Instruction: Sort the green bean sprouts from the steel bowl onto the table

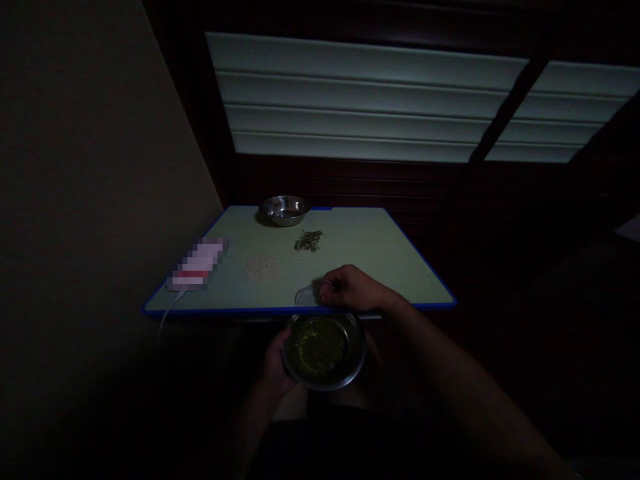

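Note:
My left hand [279, 363] is closed round the left rim of a metal bowl [354, 363], held just below the table's near edge. Small green beans [317, 347], which look like mung beans, lie in the bowl. Above its far rim, at the table edge, my right hand [350, 288] is closed with its fingertips pinched together. Right beside those fingertips is a clear, round-edged thing [306, 296]; its kind and whether the fingers grip it are too dark to tell. Farther back on the tabletop lie a small heap of brownish-green beans [309, 241] and a patch of pale grains [263, 268].
A second metal bowl [285, 211] stands at the back left of the pale, blue-edged table [370, 240]. On the left side lies a blurred-out phone-like thing [197, 263] with a white cable [167, 312] hanging over the edge. A wall [100, 167] borders the left; a slatted panel [360, 100] stands behind.

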`<state>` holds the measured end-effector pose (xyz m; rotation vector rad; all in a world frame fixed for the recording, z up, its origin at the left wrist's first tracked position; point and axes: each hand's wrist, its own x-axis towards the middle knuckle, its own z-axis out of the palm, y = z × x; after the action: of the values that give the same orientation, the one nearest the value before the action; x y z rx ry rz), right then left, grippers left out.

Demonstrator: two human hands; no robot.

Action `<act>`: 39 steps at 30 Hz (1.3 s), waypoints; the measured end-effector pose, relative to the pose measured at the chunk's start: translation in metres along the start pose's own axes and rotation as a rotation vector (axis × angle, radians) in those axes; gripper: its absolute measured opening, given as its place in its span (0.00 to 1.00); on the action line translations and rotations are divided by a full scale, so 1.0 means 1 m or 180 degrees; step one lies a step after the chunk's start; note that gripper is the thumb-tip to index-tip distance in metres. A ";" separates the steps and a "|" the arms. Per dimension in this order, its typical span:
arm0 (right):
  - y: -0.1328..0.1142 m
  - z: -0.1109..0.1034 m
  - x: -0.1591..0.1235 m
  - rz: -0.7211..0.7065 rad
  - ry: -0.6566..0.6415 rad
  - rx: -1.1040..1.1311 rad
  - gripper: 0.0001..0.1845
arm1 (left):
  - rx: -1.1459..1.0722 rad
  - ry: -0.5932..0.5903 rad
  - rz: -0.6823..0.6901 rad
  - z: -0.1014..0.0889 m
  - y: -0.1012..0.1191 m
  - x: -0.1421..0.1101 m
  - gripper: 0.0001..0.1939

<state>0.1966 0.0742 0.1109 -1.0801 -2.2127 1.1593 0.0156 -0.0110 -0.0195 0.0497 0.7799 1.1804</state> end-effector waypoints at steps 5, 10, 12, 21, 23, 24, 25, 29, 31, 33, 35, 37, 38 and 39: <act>0.000 0.000 -0.005 -0.0075 -0.0101 0.0155 0.06 | -0.0033 -0.0053 0.0048 0.000 0.001 -0.001 0.10; 0.002 -0.015 0.010 -0.0012 0.0170 0.0401 0.09 | -0.0119 -0.0149 0.0049 -0.005 -0.001 0.003 0.12; 0.007 -0.028 0.027 0.0019 0.0614 0.0560 0.07 | -0.0121 -0.0092 0.0071 -0.007 -0.001 0.004 0.12; 0.063 -0.063 0.075 0.0151 0.2473 -0.0006 0.04 | -0.0057 0.0147 0.0045 0.002 0.004 -0.008 0.09; 0.069 -0.062 0.070 0.0120 0.2462 -0.0212 0.07 | -0.0058 0.0159 0.0094 0.005 0.005 -0.012 0.09; 0.070 -0.061 0.067 0.0132 0.2454 -0.0295 0.08 | -0.0072 0.0145 0.0103 0.006 0.006 -0.013 0.09; 0.069 -0.061 0.065 0.0154 0.2449 -0.0367 0.08 | -0.0091 0.0099 0.0110 0.007 0.007 -0.014 0.09; 0.063 -0.061 0.060 0.0233 0.2383 -0.0585 0.10 | -0.0172 0.0129 0.0125 0.008 0.009 -0.016 0.10; 0.060 -0.060 0.060 0.0262 0.2334 -0.0708 0.10 | -0.0172 0.0137 0.0155 0.007 0.009 -0.016 0.10; 0.058 -0.059 0.062 0.0265 0.2250 -0.0802 0.10 | -0.0142 0.0134 0.0118 0.006 0.008 -0.016 0.10; 0.057 -0.057 0.063 0.0218 0.2115 -0.0855 0.09 | -0.0110 0.0128 0.0062 0.005 0.007 -0.015 0.10; 0.057 -0.055 0.065 0.0163 0.1995 -0.0837 0.08 | -0.0088 0.0133 0.0053 0.004 0.007 -0.014 0.11; 0.056 -0.054 0.066 0.0132 0.1942 -0.0805 0.08 | -0.0075 0.0124 0.0053 0.004 0.007 -0.014 0.11; 0.056 -0.053 0.066 0.0098 0.1892 -0.0755 0.08 | -0.0067 0.0096 0.0052 0.004 0.007 -0.014 0.11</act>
<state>0.2155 0.1728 0.0954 -1.3453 -1.8819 0.4920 0.0096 -0.0186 -0.0064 0.0209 0.7947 1.2073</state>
